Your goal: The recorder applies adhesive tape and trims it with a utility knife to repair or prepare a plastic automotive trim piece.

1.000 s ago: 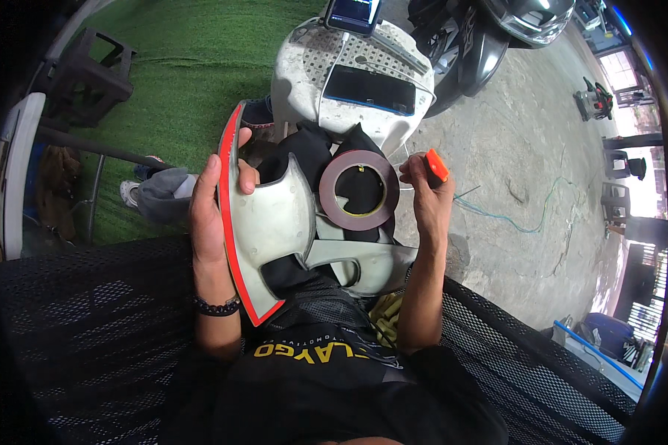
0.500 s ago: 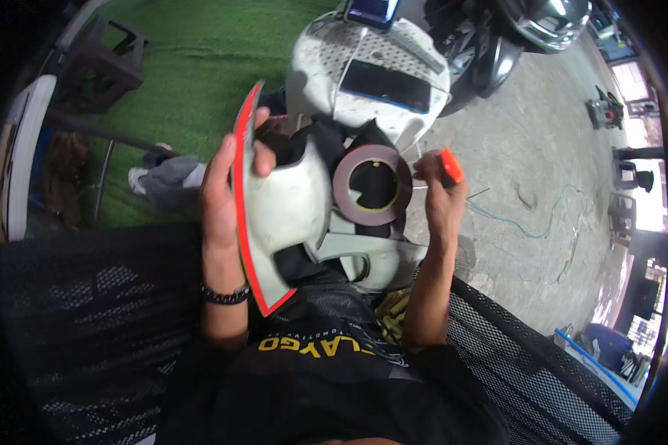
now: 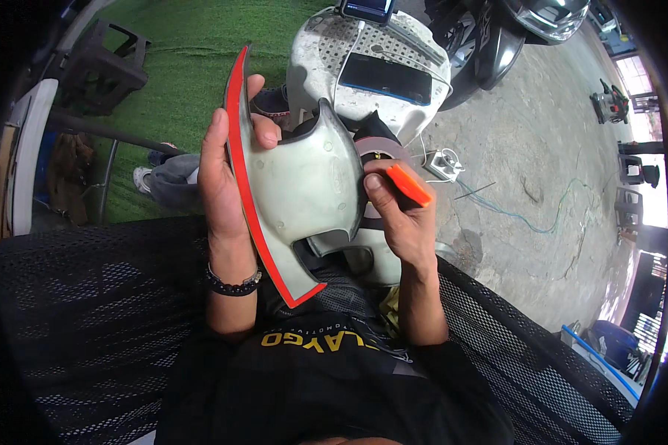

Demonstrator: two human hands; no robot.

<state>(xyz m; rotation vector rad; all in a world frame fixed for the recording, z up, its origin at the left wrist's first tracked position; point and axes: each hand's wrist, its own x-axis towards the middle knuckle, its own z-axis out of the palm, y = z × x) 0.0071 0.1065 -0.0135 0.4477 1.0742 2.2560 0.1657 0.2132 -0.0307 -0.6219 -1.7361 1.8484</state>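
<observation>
My left hand (image 3: 224, 178) is closed on a curved, pale grey-green molded panel (image 3: 300, 182), with the thumb on one side of its long left edge and fingers on the other. A red strip (image 3: 246, 174) runs along that edge and turns the bottom corner. My right hand (image 3: 410, 233) pinches at the panel's right rim and keeps a flat orange piece (image 3: 410, 185) tucked in its fingers; its kind is unclear. Behind that hand, a roll of tape (image 3: 386, 147) is mostly hidden. A second pale panel (image 3: 382, 263) lies below on my lap.
A white perforated stool (image 3: 315, 55) ahead bears a phone (image 3: 386, 80) and a second device (image 3: 367, 9) with a cable. A white power strip (image 3: 443, 165) sits on the concrete to the right. A motorcycle (image 3: 490, 44) stands beyond; a dark stool (image 3: 107, 67) is at far left.
The panel has swung toward the right, showing more of its pale face. My right hand has moved left to its right rim. The tape roll is now mostly covered.
</observation>
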